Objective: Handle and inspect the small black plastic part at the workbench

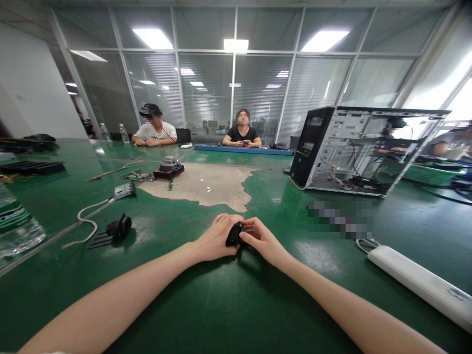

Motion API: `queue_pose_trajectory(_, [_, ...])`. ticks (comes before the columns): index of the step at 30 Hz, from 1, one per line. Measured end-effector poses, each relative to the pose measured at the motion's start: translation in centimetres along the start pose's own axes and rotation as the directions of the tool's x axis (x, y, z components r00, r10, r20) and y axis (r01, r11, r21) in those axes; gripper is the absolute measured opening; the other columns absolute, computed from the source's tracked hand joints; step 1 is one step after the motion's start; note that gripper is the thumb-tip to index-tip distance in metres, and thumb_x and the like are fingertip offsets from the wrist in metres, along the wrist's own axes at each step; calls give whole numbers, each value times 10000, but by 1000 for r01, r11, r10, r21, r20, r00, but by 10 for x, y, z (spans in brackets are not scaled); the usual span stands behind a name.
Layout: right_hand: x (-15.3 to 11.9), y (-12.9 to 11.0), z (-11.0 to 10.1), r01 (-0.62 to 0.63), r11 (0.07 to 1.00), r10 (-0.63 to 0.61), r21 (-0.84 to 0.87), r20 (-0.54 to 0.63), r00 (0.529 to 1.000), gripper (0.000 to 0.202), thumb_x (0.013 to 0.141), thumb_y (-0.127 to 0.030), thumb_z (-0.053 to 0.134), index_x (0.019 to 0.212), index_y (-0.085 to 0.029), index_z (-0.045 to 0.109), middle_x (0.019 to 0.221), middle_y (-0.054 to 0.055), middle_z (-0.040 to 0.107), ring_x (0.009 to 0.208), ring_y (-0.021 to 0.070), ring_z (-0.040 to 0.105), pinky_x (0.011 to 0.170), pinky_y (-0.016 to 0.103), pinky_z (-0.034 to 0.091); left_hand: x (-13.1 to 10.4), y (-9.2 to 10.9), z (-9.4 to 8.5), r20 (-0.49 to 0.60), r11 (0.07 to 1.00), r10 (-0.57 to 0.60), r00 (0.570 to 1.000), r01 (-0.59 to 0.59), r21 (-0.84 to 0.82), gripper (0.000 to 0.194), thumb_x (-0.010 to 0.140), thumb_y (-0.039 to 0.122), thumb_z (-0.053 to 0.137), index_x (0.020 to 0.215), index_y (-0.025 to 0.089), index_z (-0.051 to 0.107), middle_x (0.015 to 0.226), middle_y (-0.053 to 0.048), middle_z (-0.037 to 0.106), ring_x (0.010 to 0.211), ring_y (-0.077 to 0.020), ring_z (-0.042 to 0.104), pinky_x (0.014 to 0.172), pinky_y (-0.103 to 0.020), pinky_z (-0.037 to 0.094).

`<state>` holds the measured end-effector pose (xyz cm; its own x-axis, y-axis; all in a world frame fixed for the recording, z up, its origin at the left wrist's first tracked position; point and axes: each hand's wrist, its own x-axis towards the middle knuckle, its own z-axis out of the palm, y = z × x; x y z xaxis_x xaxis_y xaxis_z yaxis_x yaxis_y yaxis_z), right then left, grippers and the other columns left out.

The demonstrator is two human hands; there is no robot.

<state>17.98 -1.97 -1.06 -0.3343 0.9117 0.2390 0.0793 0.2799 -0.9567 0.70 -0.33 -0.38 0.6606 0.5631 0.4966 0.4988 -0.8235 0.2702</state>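
A small black plastic part (pixel 233 235) is between my two hands, just above the green table. My left hand (pixel 217 238) is closed around its left side and far edge. From the right, the thumb and fingers of my right hand (pixel 260 237) pinch its edge. The part's exact kind I cannot make out, since fingers cover much of it. Left of my hands lies a black bracket with a round piece (pixel 120 227).
An open computer case (pixel 313 152) stands at right, near a white power strip (pixel 416 280). A water bottle (pixel 18 223) stands at left. A heatsink fan (pixel 169 166) and circuit boards (pixel 138 175) lie farther back. Two people sit across the table; another is at far right.
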Motion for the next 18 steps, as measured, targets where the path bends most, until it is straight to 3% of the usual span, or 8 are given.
queue_pose_trajectory(7, [-3,-4,1,38,998,-41,55,48,998,296,680,-295,652,846,-213,422,932,1,509,891,144,544,792,312,461,-1,1,-1,-3,1000,1,1000,-1,18,578,640,194,567,1151,222,297,1135,-51,481,1035,-223,441,945,-403,282])
queue_pose_trajectory(13, [-1,2,4,2,1000,-2,31,-22,1000,225,746,-360,569,841,-202,441,840,0,537,789,133,551,728,306,466,-2,2,-2,-10,1000,-6,1000,6,30,569,646,199,572,1147,218,303,1136,-51,480,1039,-224,432,931,-387,294])
queue_pose_trajectory(18, [2,6,2,-18,1000,17,-20,-69,997,275,720,-353,597,892,-198,447,887,20,538,825,147,549,745,318,470,-1,3,-2,-10,999,-24,1000,24,30,564,641,195,574,1140,226,312,1137,-45,480,1035,-225,434,929,-386,291])
